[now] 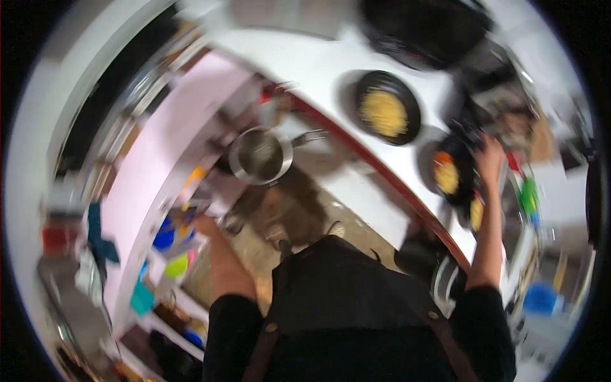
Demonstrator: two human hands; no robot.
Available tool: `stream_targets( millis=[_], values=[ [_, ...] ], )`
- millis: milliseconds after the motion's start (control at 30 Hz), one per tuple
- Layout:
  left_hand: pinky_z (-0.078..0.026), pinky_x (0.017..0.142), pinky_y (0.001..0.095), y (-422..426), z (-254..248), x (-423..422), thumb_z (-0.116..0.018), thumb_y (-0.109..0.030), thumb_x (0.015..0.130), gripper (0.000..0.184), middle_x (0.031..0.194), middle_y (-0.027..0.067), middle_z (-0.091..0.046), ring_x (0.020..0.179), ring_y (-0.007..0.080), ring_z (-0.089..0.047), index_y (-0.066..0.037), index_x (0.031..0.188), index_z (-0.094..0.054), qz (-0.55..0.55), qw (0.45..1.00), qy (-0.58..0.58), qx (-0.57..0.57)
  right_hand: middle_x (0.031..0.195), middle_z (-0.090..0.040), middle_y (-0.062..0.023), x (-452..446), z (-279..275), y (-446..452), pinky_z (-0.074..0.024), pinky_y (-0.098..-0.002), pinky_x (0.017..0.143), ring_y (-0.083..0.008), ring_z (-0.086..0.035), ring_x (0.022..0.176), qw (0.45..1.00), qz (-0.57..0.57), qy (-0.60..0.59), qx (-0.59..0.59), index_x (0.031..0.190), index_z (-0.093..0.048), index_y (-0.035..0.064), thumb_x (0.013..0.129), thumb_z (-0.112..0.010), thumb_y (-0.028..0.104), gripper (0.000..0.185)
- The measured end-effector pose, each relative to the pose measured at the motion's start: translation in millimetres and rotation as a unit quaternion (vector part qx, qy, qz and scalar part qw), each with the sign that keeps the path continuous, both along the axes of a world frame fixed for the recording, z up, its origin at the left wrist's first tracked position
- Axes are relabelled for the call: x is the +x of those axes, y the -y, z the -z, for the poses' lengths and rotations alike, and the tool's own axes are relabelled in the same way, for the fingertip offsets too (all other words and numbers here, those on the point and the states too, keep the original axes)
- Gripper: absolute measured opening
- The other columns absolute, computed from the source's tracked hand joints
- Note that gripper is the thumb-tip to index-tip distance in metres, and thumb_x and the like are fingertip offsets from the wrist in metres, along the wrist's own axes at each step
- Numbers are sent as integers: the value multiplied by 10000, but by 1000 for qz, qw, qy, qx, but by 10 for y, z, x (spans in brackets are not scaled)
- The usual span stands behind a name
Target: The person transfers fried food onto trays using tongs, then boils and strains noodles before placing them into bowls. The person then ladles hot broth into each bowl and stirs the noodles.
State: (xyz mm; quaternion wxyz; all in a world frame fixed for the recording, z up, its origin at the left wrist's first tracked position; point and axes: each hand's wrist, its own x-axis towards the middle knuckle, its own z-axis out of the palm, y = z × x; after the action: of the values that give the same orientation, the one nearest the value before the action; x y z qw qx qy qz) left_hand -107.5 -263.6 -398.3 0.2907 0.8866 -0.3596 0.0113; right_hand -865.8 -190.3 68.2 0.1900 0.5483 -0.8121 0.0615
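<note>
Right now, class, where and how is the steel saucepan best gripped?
Probably by the handle, coming from the picture's right: it juts that way from the round saucepan, leaving a narrow bar to close around. Blur hides its finer shape.

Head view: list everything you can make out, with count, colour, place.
Counter: 1, white, top centre to right
Round dishes: at least 2, black, on counter
Food: at least 2 portions, mostly yellow, in dishes
Large object: 1, black, top right
Pot: 1, silver, left of centre
Bottle-like item: 1, green, far right
Shelf items: several, blue, teal, yellow-green, lower left
Other clutter: too blurred to count
Apron: 1, dark, bottom centre
Left hand: 1, bare, near shelf items
Right hand: 1, bare, at right-hand dish; grip unclear
</note>
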Motion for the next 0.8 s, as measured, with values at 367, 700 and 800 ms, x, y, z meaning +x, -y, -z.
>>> stream_targets(
  millis=[367, 700, 800],
  values=[
    [-483, 647, 484, 65, -1459, -733, -512, -297, 863, 349, 753, 243, -629, 746, 420, -614, 5, 714, -604, -208, 968, -137, -30, 1166, -540, -168, 2006, 116, -530, -321, -378, 994, -301, -490, 1104, 941, -195, 208, -181, 1170, -510, -44, 744, -466, -38, 429],
    [-408, 901, 449, -137, -1480, -538, -486, -326, 876, 394, 1065, 252, -580, 1066, 420, -491, 27, 948, -644, 68, 986, -139, 67, 1096, -559, -170, 2807, 278, -519, -360, -377, 967, -293, -513, 1079, 930, -194, 247, -190, 1117, -556, -35, 709, -438, -97, 430],
    [-302, 1015, 443, -98, -1592, -533, -523, -287, 853, 387, 1241, 237, -477, 1226, 392, -342, 24, 1074, -593, 50, 991, -86, 86, 1018, -588, -162, 3212, 354, -583, -411, -379, 906, -307, -545, 996, 920, -243, 259, -169, 1052, -580, -34, 690, -434, -106, 398]
  ],
)
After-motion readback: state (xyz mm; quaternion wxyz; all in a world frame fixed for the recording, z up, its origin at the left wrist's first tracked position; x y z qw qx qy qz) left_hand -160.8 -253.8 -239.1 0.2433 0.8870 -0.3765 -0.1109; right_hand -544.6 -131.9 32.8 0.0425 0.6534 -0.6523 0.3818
